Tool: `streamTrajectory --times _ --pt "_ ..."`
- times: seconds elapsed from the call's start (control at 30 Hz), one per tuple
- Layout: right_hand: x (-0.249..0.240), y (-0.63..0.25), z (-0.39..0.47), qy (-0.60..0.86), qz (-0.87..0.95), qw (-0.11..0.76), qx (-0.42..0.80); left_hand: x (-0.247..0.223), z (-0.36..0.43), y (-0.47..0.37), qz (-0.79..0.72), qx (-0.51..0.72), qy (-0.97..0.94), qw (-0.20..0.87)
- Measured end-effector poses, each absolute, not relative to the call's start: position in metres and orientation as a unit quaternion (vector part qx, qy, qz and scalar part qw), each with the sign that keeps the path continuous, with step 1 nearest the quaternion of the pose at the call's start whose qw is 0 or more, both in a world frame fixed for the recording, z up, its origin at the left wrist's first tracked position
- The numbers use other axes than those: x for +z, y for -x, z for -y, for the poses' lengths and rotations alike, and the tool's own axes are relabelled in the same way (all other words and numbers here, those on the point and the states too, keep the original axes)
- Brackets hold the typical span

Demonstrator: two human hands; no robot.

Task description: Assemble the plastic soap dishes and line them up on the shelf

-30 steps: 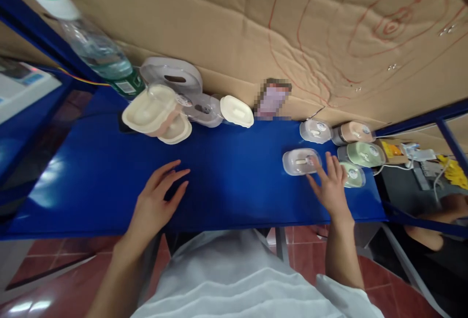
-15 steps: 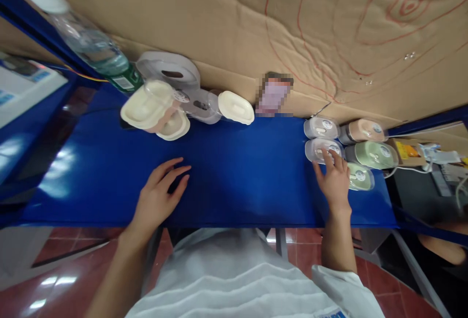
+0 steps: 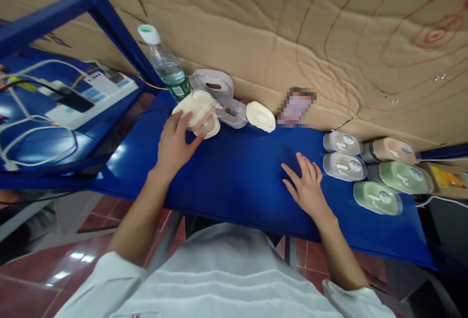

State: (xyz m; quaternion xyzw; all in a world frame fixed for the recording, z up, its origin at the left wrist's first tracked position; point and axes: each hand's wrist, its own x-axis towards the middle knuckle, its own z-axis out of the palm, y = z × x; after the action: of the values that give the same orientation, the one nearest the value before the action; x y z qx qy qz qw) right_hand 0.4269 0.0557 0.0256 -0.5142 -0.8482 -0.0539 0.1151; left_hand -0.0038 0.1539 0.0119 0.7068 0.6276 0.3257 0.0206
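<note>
My left hand [image 3: 173,145] is at the stacked cream plastic containers [image 3: 199,102], its fingers apart and overlapping their near edge. Whether the fingertips touch them I cannot tell. A smaller cream piece [image 3: 212,127] sits below the stack. Behind it lean a grey oval shell [image 3: 219,89] with a slot and a translucent grey piece [image 3: 237,117]; a cream oval lid [image 3: 261,116] lies just right of these. Over the blue tabletop [image 3: 241,171], my right hand [image 3: 307,186] is spread with nothing in it. Right of it stand grey lidded boxes [image 3: 343,167], green ones [image 3: 378,198] and a peach one [image 3: 395,151].
A water bottle [image 3: 168,67] stands behind the stack. A pixelated phone-like object [image 3: 295,107] leans on the cardboard wall [image 3: 248,20]. At left are a power strip [image 3: 98,98] and white cables [image 3: 36,132]. An open carton [image 3: 448,181] holds yellow items at the right.
My left hand has moved forward to the cream containers. My right hand has left the grey box and come inward over the table. The view has turned left.
</note>
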Motion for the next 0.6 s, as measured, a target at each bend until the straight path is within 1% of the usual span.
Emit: streamTrajectory --times 0.13,0.27,0.47,0.6 --pt "0.026 -0.4 -0.062 0.473 0.872 0.124 -0.026 0.009 -0.146 -0.002 -0.645 0.299 -0.703 0.013" --pt "0.017 -0.382 -0.061 0.451 0.884 0.125 0.018 0.009 -0.114 -0.002 -0.643 0.324 -0.694 0.031" --pt "0.004 -0.371 -0.054 0.425 0.892 0.131 0.086 0.006 -0.06 -0.018 -0.582 0.389 -0.71 0.069" --pt "0.001 -0.373 -0.051 0.427 0.881 0.179 0.095 0.001 -0.034 -0.052 -0.511 0.398 -0.755 0.107"
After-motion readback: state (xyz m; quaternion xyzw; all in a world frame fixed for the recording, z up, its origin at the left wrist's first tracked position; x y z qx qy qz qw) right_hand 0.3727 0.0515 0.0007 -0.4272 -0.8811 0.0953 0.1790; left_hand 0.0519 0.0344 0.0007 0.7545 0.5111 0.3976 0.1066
